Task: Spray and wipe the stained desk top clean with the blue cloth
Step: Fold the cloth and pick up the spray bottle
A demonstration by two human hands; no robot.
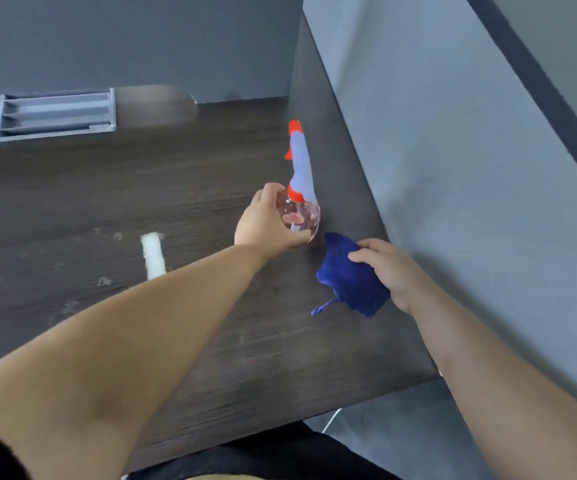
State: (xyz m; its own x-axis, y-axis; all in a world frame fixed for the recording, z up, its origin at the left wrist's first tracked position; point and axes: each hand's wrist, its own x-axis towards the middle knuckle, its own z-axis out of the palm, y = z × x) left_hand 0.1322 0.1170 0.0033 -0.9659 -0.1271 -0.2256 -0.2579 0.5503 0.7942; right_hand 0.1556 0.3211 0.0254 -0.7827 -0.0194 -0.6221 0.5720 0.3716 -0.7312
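A clear spray bottle [301, 213] with an orange and pale blue spray head stands on the dark wood desk top [107, 188] near its right side. My left hand [266, 221] grips the bottle's round body from the left. Just right of it, my right hand [389, 270] holds a bunched blue cloth [347, 282] against the desk. Pale stain marks [103, 280] speckle the desk's left part, and a white streak [153, 254] lies beside my left forearm.
A grey partition wall [470, 168] rises along the desk's right edge, close to my right hand. A grey cable tray lid [58, 112] is set into the desk at the back left. The desk's front edge runs just before my body.
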